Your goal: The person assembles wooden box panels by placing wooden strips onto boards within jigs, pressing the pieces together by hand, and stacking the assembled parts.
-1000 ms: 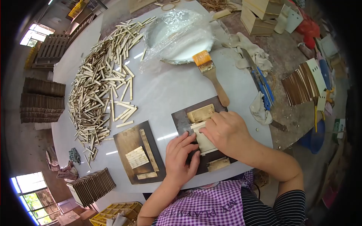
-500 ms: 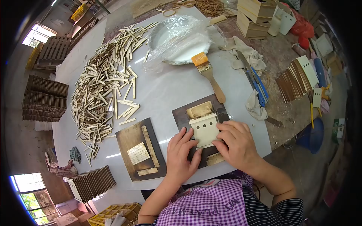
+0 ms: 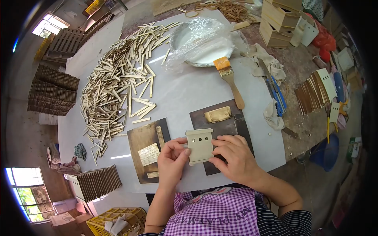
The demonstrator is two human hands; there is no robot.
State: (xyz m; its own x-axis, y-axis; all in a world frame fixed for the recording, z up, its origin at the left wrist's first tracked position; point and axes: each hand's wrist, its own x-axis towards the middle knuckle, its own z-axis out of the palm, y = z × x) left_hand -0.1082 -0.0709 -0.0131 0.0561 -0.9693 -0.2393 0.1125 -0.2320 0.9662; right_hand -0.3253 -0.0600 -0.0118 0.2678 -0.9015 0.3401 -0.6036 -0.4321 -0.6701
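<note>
A small pale wooden panel with three dark holes and a thin strip along its top and bottom edges is held up in front of me. My left hand pinches its left edge with thumb and fingers. Its right edge is gripped by my right hand. Behind and below the panel lies a dark board with a wooden block fixed on it. Another dark board, left of my left hand, carries a patch of short pale strips.
A large heap of thin wooden strips covers the table's left side. A plastic-covered basin and an orange-tipped brush lie at the back. Knives, gloves and stacked holed panels are at right.
Both hands have lifted the panel off the right board and brought it left and toward me. The block that stood behind it on the board is more exposed. The view has shifted slightly.
</note>
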